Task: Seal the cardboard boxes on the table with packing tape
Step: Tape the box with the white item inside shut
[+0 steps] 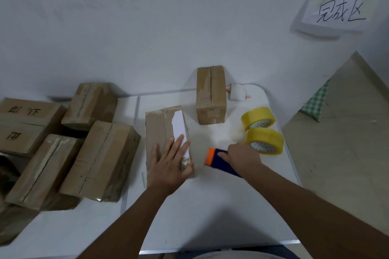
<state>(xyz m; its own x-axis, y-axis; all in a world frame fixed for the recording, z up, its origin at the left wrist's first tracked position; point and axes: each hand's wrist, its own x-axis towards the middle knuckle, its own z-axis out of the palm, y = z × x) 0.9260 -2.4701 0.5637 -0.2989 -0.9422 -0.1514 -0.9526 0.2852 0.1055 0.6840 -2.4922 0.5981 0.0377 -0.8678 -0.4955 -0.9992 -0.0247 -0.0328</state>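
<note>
Currently: Box Held Flat, Tool in Grip

Presently the left hand (168, 166) is pressing flat, fingers spread, on the near cardboard box (162, 132) at mid-table. Beside it, the right hand (242, 154) is gripping a blue-and-orange tool (219, 159). Two yellow tape rolls (261, 130) are lying just beyond. Farther back, a second box (211, 94) is standing on the white table (210, 206); more boxes (69, 141) are crowding the left.

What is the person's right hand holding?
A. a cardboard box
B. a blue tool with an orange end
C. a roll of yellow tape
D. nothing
B: the right hand grips the blue tool; both tape rolls lie untouched on the table.
</note>
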